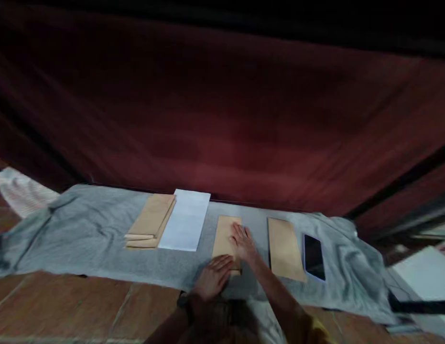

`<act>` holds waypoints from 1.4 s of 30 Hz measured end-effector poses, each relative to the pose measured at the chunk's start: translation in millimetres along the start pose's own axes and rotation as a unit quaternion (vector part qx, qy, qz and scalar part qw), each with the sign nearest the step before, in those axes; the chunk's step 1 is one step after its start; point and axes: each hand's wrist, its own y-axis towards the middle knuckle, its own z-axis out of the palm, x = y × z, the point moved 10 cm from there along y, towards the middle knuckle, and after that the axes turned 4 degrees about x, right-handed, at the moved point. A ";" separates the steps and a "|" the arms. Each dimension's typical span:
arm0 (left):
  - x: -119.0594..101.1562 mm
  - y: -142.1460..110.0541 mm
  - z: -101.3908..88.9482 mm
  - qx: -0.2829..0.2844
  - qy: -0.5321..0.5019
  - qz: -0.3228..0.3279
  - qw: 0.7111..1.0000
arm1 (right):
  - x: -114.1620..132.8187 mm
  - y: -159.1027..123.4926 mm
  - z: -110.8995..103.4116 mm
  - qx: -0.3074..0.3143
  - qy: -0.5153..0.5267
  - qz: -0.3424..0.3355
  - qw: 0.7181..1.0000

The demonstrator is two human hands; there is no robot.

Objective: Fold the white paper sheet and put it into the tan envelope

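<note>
A narrow brown paper envelope or folded bag lies flat on the grey cloth in front of me. My left hand rests on its near end, fingers stretched out. Farther up, my right hand presses flat on its right side with the fingers spread. Another brown paper piece lies to the right of my right forearm. To the left are a white sheet of paper and a stack of brown paper pieces, which partly covers the sheet's left edge.
A dark-screened phone lies at the right on the grey cloth. Behind the cloth rises a dark red panel. Tiled floor shows in front, and a white board-like object stands at far right.
</note>
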 end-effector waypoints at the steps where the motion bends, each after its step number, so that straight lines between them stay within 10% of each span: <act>1: -0.5 0.1 -1.4 -0.009 -0.001 0.005 1.000 | -1.5 4.0 -1.1 -0.004 -0.004 0.011 1.000; 11: -4.7 -2.0 -13.1 -0.052 -0.007 0.011 0.999 | 2.7 5.0 -6.1 -0.014 -0.039 0.014 0.999; 23: -5.6 0.4 -12.3 -0.063 -0.002 0.019 0.998 | 29.6 -72.0 -17.3 -0.041 0.000 -0.101 0.994; 42: 5.2 35.3 12.2 -0.019 0.104 -0.018 0.994 | 76.5 -159.3 -28.1 -0.154 -0.002 -0.035 0.987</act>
